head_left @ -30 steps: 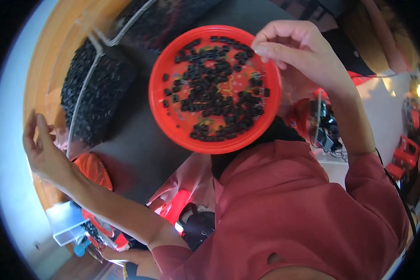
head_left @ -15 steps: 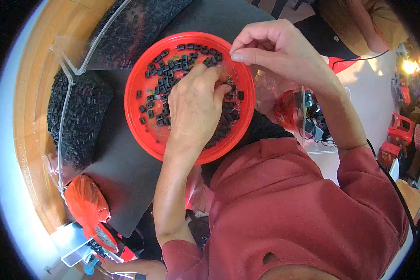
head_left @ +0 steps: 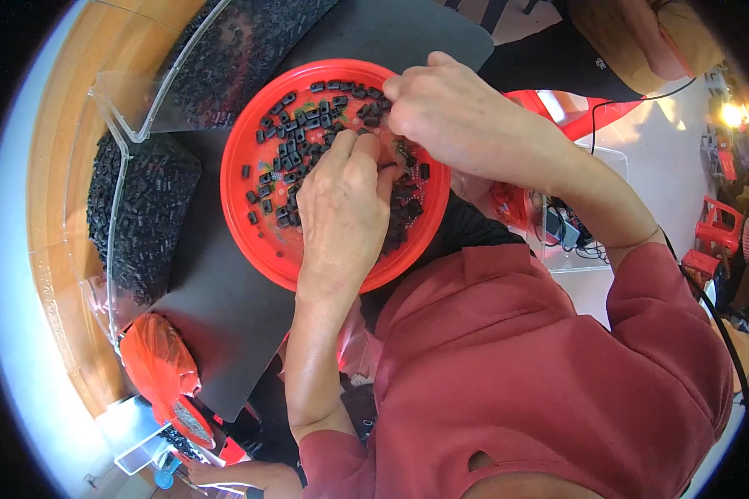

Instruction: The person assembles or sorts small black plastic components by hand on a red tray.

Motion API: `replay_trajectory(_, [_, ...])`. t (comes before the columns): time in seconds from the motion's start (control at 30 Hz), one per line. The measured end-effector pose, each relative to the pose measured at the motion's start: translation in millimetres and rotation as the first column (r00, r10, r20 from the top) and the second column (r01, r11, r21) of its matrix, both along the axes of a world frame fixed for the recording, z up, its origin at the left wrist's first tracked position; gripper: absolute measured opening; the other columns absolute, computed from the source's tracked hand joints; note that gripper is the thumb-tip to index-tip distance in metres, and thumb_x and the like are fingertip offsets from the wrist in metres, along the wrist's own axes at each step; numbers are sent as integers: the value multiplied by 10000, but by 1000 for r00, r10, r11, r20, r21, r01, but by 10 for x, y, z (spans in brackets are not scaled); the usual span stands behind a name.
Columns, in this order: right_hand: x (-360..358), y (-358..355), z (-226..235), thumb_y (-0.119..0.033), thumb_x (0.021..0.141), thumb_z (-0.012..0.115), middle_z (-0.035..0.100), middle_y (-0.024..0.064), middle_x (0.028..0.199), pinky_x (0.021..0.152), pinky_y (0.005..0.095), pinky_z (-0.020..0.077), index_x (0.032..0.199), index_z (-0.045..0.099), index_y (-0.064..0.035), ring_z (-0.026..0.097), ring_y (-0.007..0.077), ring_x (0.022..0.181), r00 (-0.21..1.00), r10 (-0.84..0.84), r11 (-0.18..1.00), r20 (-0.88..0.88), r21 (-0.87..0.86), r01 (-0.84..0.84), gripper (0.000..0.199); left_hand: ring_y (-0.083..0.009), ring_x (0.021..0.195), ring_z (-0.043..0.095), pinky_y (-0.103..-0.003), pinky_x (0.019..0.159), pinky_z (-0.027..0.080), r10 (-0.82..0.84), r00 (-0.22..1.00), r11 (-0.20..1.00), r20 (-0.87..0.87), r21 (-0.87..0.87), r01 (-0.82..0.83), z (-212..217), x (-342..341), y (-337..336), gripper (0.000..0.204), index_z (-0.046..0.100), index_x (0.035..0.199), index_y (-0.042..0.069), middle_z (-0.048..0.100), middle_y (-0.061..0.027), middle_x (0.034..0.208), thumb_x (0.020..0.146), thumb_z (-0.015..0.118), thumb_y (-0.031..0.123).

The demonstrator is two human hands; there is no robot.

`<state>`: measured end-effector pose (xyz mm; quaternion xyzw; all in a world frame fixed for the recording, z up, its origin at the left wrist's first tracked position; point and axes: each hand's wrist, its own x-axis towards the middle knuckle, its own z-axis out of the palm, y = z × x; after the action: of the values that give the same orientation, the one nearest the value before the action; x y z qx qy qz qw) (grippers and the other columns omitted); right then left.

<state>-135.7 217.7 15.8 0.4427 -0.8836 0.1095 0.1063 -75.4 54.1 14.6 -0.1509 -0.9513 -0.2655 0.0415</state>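
A round red tray point(head_left: 243, 241) holds many small black plastic pieces point(head_left: 288, 154) and tiny metal springs. Over its middle, my left hand point(head_left: 341, 208) is closed, thumb and fingers drawn together low among the pieces. A dark bit shows by the thumb, but I cannot make out what is gripped. My right hand point(head_left: 445, 104) is above the tray's far right rim, its fingers curled inward toward the left fingertips. The back of that hand hides whatever it pinches.
Left of the tray, clear bins hold heaps of black pieces point(head_left: 133, 224) on a dark table point(head_left: 216, 324). An orange-red plastic bag point(head_left: 158, 353) lies near the table's lower left edge. Another person's arm point(head_left: 250, 476) shows at lower left. A clear box with cables point(head_left: 570, 233) stands right.
My right hand has moved left and down from the rim toward my left fingers, turning its back upward. My left hand stays over the tray, nearly still.
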Motion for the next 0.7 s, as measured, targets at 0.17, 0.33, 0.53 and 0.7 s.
replay_trajectory(0.17, [-17,-77,-95,-105,716,622,596,71,764,687,327,413,752,653,-48,613,223,797,999,53,998,-4,40,-53,74,-370,781,606,-451,665,479,21,999,997,-41,72,-18,-70,25,-25,106,577,808,-9,587,-172,832,755,664,21])
replay_trajectory(0.33, [-43,-41,-68,-114,761,610,616,119,806,687,352,473,810,622,-6,627,252,799,999,41,999,25,-38,-40,119,-289,698,630,-368,653,499,148,983,945,105,279,-172,-70,54,-91,115,612,893,-19,617,-157,800,784,642,0])
replay_trajectory(0.53, [8,-94,-1,-135,761,595,609,131,831,673,349,517,848,585,40,632,245,815,997,73,987,-27,-140,-76,196,-112,689,623,-234,646,489,199,930,749,308,565,-348,-97,57,-222,136,632,989,-26,658,-68,795,859,611,11])
replay_trajectory(0.7, [26,-171,13,-156,768,594,578,70,826,673,326,476,827,586,-16,612,188,818,988,121,979,-98,-152,-135,152,-92,739,621,-212,687,501,61,884,437,464,784,-442,-8,52,-246,129,619,1002,-38,659,-71,854,901,602,40])
